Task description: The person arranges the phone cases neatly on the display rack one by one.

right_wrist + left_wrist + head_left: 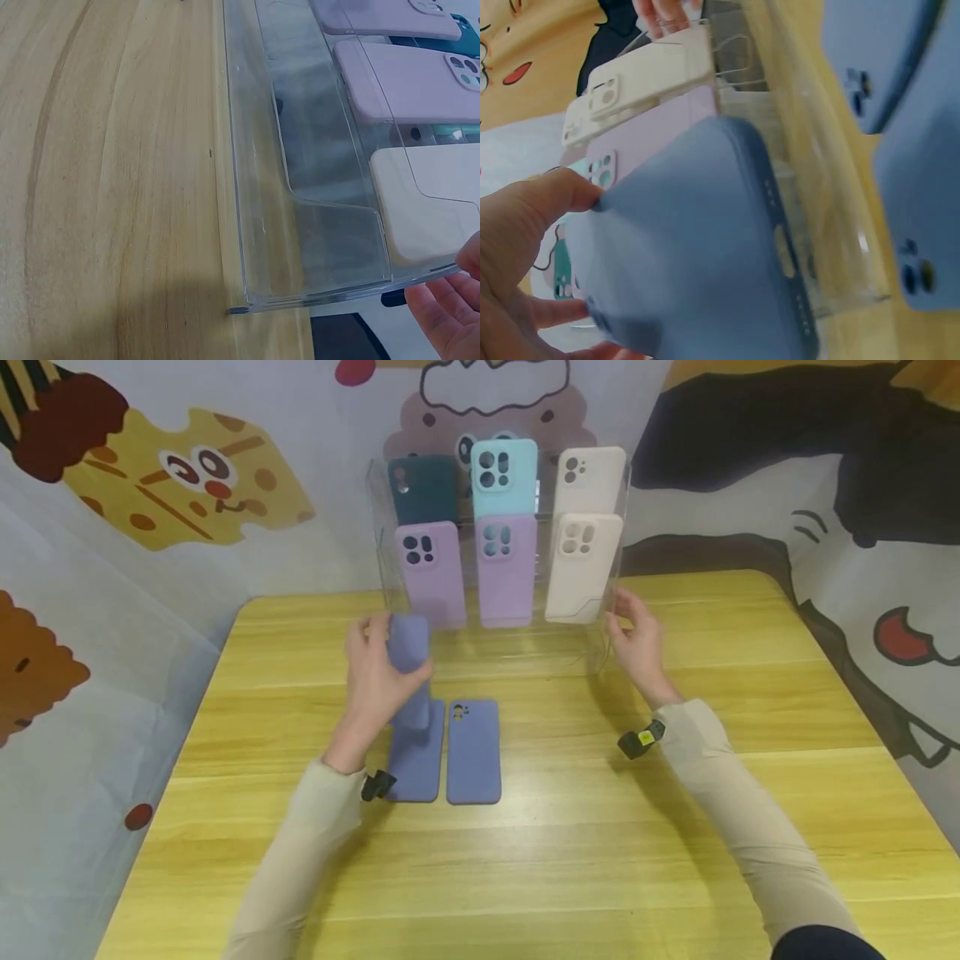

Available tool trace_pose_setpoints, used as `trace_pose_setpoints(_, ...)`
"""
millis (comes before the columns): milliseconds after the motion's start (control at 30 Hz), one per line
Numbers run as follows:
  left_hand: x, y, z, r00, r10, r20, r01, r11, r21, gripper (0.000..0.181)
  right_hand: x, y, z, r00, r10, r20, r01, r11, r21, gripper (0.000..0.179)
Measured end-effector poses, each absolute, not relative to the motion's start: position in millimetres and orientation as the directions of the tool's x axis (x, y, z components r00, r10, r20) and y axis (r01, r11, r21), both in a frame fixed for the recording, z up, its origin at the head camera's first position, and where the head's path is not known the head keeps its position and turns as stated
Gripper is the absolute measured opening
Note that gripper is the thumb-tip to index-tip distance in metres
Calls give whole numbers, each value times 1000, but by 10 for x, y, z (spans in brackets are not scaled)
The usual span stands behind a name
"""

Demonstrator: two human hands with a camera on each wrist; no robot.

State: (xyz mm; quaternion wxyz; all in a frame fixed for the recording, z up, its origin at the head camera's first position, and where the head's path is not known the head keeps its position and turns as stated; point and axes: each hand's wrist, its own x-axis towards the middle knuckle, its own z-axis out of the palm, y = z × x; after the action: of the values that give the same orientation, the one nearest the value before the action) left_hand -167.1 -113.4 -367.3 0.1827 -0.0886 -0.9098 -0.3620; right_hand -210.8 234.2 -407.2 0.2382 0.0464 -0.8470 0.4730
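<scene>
My left hand (369, 681) grips a blue-purple phone case (409, 647) by its edges, tilted, in front of a clear tiered display stand (517, 656). In the left wrist view, the held case (697, 232) shows its plain back and side cutouts. Two matching cases lie flat on the table, a right one (474, 756) and a left one (417, 767) partly covered by the held case. My right hand (639, 642) holds the stand's right side, its thumb and fingers at the clear side panel (341, 244) in the right wrist view.
On the stand's back tier are a dark green case (423, 489), a turquoise case (517, 485) and a cream case (600, 481). The tier before it bears a left lilac case (435, 581), a middle lilac case (507, 581) and a white case (581, 581). A cartoon-printed cloth hangs behind the wooden table (570, 860).
</scene>
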Motion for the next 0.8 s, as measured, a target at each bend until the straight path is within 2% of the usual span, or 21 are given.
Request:
trace_pose_setpoints(233,-1860,-989,-3557,-790,11,613,440,707,554,73,-2123,2366,-4074,-903,137,408,-285,519,-806,38)
trace_pose_setpoints(500,-2063,-838,-3514,-699,-37,714,487,707,513,71,-1974,2249,-3857,-903,119,413,-305,501,-810,37)
trace_pose_setpoints(800,-2259,-723,-3727,-584,-118,803,510,716,476,69,-1899,2187,-3751,-907,111,407,-295,523,-800,36)
